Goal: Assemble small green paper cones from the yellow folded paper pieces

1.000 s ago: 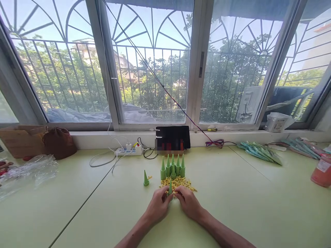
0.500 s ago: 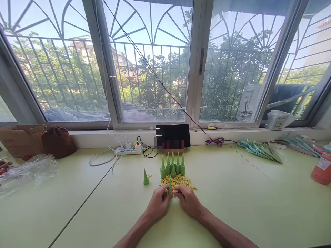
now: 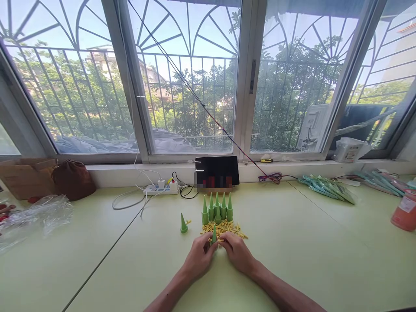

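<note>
A small green cone stands upright in the grip of my left hand, its fingers wrapped around the lower part. Close beside it, my right hand is closed in a pinch, with a bit of yellow peg showing at its fingertips; most of that piece is hidden. Just beyond both hands lies a loose heap of small yellow pegs. Behind the heap, several green cones stand in a tight group, a shorter one in front. Off to the left, a single green cone has a yellow peg at its side.
A dark-screened tablet leans behind the cones. To its left sits a power strip with cables. Clear plastic wrap, a brown bag and a cardboard box are far left. Plastic packets and a red bottle lie right.
Both hands keep almost the same pose around the cone. The view has shifted very slightly; nothing else has visibly moved.
</note>
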`<state>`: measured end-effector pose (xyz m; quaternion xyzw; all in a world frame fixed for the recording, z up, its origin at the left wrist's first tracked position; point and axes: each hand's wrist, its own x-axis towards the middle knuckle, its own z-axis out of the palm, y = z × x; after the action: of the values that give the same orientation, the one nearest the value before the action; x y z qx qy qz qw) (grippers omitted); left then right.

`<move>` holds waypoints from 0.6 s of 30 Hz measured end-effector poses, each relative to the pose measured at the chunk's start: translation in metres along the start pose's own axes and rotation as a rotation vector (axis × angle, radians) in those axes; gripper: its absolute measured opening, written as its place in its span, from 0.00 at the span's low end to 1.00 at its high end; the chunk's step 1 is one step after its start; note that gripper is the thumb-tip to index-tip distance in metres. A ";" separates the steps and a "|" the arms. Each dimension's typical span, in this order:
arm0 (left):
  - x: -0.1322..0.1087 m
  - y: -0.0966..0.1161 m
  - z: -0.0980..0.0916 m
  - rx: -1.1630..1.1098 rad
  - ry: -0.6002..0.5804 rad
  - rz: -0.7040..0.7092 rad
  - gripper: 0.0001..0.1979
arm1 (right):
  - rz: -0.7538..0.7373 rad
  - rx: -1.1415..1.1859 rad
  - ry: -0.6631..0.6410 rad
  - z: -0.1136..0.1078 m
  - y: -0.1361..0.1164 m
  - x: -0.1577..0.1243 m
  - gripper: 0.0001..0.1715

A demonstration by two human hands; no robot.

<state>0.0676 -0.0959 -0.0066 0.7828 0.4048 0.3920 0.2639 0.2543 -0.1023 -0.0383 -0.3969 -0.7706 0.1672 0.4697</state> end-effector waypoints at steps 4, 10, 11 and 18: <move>0.000 0.000 0.000 0.000 0.012 0.010 0.10 | 0.002 0.004 0.002 0.000 0.000 0.000 0.11; -0.001 0.000 -0.001 -0.011 0.000 0.015 0.11 | 0.021 0.006 0.013 -0.001 -0.002 0.000 0.10; -0.001 0.000 -0.001 -0.008 -0.002 0.017 0.11 | 0.021 0.006 0.013 -0.001 -0.003 0.000 0.10; -0.002 -0.005 -0.001 0.029 -0.038 0.022 0.11 | 0.023 0.005 0.009 -0.001 -0.004 0.000 0.10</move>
<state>0.0638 -0.0951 -0.0099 0.7984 0.3967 0.3739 0.2557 0.2538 -0.1053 -0.0354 -0.4055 -0.7635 0.1728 0.4720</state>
